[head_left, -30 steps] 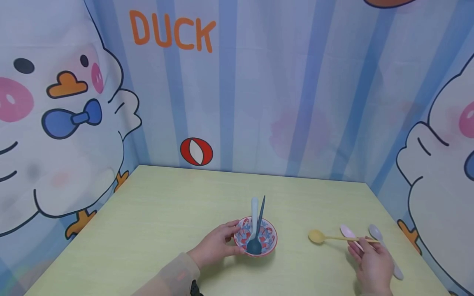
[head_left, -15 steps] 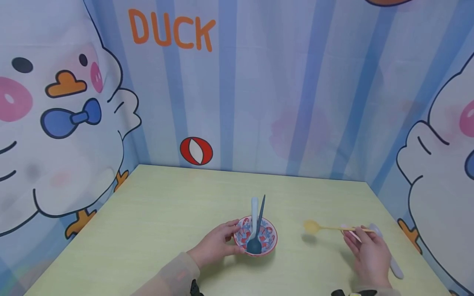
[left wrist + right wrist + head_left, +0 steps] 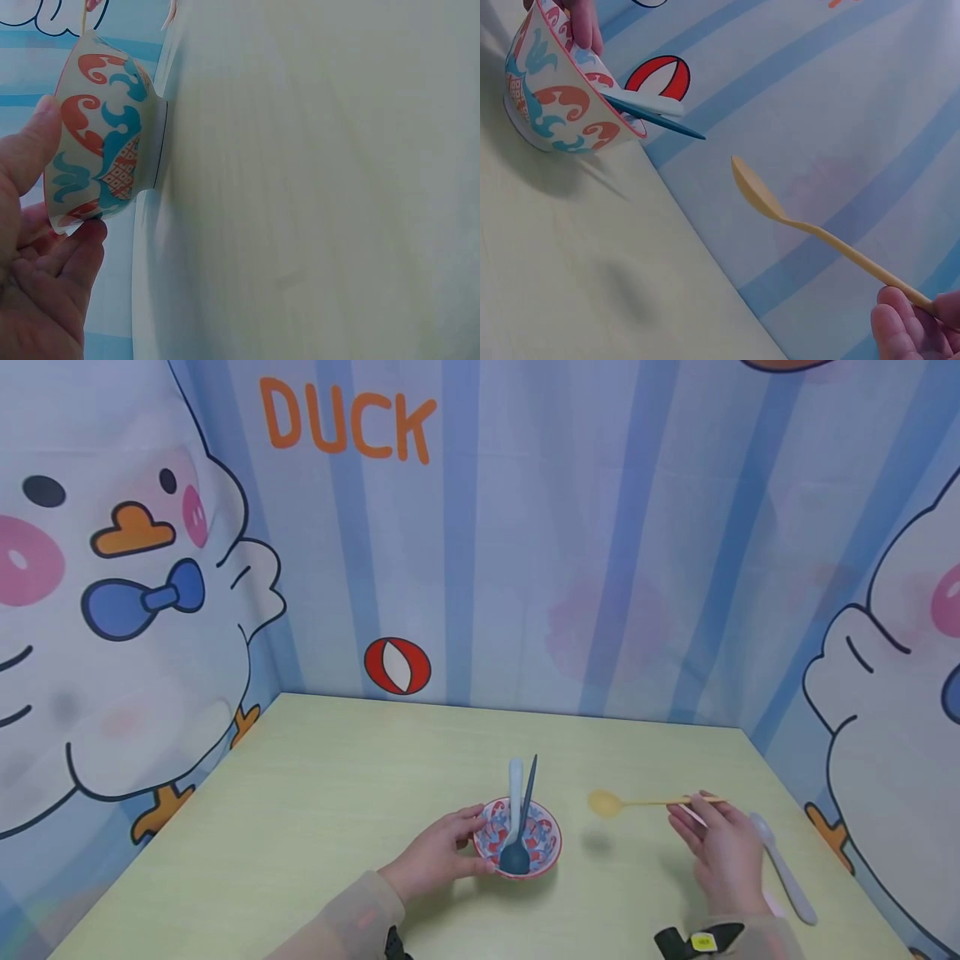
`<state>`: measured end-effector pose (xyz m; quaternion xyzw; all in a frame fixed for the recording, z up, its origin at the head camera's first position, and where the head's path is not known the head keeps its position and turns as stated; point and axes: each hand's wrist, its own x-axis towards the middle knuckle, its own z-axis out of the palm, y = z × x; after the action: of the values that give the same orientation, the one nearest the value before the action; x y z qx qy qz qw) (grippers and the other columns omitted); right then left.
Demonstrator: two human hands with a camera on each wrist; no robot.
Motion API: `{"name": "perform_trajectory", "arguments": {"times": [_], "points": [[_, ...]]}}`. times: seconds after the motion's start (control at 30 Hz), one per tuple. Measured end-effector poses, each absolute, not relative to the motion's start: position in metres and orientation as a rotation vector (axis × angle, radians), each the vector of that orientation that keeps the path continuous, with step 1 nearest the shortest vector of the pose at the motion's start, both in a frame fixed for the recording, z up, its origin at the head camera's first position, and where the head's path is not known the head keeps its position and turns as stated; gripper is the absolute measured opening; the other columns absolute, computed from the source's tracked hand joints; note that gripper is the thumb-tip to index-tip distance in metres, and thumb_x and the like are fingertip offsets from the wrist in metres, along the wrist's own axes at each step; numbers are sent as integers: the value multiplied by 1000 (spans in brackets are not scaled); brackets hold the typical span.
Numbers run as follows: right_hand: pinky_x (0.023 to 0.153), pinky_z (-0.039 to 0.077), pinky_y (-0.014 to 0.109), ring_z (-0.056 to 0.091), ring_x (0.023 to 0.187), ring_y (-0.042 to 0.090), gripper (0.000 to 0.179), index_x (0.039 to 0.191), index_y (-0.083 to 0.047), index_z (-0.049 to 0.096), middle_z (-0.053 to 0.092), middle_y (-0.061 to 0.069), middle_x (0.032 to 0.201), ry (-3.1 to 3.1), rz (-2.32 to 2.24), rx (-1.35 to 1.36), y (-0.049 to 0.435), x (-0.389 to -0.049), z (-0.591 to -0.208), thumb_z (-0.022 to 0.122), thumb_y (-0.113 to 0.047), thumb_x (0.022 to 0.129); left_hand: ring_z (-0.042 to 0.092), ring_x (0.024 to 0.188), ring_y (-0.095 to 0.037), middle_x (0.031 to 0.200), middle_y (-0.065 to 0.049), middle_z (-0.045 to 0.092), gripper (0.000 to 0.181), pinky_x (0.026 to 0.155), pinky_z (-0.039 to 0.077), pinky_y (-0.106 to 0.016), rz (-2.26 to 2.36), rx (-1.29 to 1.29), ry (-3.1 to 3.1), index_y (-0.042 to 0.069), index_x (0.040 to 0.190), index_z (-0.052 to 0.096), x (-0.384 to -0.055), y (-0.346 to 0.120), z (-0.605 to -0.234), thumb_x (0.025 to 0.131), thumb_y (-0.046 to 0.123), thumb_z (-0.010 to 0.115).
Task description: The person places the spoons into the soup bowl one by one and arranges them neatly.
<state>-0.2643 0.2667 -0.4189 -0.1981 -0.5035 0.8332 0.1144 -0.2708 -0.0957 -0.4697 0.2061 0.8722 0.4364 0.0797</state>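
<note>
My left hand (image 3: 437, 857) grips the left rim of a patterned bowl (image 3: 542, 852), which stands on the table, thumb and fingers about its edge. Inside the bowl lean a dark teal spoon (image 3: 514, 859), bowl end down, and a pale blue-white spoon (image 3: 516, 785) with its handle up. To the right, my right hand (image 3: 726, 852) pinches a yellow spoon (image 3: 652, 802) near the end of its handle. The spoon's head points left toward the bowl, and its shadow falls on the table below. In the right wrist view the yellow spoon (image 3: 832, 241) is held clear of the tabletop.
A lavender spoon (image 3: 786, 871) lies right of my right hand. A pink spoon (image 3: 772, 905) is mostly hidden behind that hand and wrist. The pale yellow table (image 3: 337, 777) meets a duck-print curtain (image 3: 517, 568) at its back and sides.
My right hand has lifted the yellow spoon off the table and carried it left and away from me, toward the bowl. The left hand and bowl have stayed put.
</note>
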Motion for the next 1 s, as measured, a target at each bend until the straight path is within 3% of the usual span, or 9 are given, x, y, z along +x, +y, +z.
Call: {"name": "perform_trajectory", "arguments": {"times": [0.5, 1.0], "points": [[81, 55, 26, 70, 81, 14, 10, 105, -4, 49, 64, -1, 87, -1602, 2501, -421, 238, -275, -408, 53, -10, 99, 50, 124, -29, 153, -8, 34, 73, 103, 43, -41, 1333, 662, 2595, 2, 141, 48, -270, -96, -469, 81, 30, 78], [80, 56, 27, 70, 79, 13, 21, 118, -3, 47, 66, -2, 87, -1801, 2470, -337, 220, -284, -405, 53, -10, 99, 49, 125, -28, 153, -6, 34, 73, 104, 43, -41, 1323, 643, 2600, 3, 141, 48, -270, -96, -469, 81, 32, 78]]}}
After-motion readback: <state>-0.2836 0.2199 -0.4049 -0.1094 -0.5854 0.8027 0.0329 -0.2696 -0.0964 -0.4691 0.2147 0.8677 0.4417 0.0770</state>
